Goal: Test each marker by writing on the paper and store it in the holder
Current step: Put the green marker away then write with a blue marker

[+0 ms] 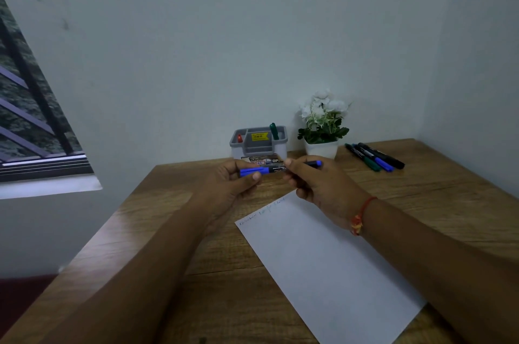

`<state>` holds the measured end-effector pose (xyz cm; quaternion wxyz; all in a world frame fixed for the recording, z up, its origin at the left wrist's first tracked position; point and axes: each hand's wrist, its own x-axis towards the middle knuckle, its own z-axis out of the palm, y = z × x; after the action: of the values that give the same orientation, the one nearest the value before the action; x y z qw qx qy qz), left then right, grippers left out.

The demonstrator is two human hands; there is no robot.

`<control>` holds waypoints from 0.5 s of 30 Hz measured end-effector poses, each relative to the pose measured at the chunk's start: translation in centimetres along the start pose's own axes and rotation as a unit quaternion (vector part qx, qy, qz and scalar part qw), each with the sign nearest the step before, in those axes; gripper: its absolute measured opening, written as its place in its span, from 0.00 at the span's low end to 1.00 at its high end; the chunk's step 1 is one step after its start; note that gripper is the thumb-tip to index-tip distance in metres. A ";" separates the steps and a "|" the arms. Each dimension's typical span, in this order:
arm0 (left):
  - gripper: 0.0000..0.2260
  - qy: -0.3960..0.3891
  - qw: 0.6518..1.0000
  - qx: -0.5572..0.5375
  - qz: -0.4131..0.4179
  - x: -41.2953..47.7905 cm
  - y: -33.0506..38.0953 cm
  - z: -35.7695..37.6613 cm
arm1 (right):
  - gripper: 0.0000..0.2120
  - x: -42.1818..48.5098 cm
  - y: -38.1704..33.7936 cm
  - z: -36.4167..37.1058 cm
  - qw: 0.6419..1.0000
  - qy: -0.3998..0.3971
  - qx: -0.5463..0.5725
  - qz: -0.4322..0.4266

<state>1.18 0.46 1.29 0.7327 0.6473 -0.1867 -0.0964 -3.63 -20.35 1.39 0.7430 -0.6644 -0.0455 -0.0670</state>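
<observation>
Left hand (233, 183): fingers curled, thumb and fingertips pinching the blue cap end of the blue marker (269, 170).
Right hand (317, 183): fingers curled round the marker's dark barrel, back of the hand up.
Hands: near each other, not touching, towards the table's (168, 231) far edge.
Forearms: bare, converging from the near corners.
Right wrist: a red thread band (361, 215).

Counter (196, 245): wood-grain, matt with slight sheen. Paper (331, 267): plain white, smooth, matt. Holder (258, 144): grey plastic, matt, glossy yellow sticker. Blue marker (269, 170): smooth plastic barrel, printed label.
</observation>
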 end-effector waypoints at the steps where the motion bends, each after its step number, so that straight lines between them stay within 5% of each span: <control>1: 0.10 0.002 1.000 0.004 0.000 0.1 0.0 -0.1 | 0.09 0.0 0.1 0.0 1.000 -0.004 0.006 0.005; 5: 0.12 0.030 1.000 0.007 0.006 0.1 0.2 -0.2 | 0.18 0.2 0.0 0.4 0.996 -0.015 0.065 0.056; 9: 0.10 0.102 0.990 -0.068 0.076 0.5 1.2 -0.1 | 0.29 1.1 -0.3 0.7 0.991 0.055 0.084 0.089; 15: 0.08 0.317 0.923 0.074 0.205 0.8 2.8 -1.4 | 0.22 0.7 0.8 -0.8 0.966 0.081 -0.232 -0.077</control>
<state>2.22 1.84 4.00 0.7077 0.6435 -0.0799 0.2807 -2.87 -21.06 0.58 0.5623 -0.8054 -0.0189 -0.1864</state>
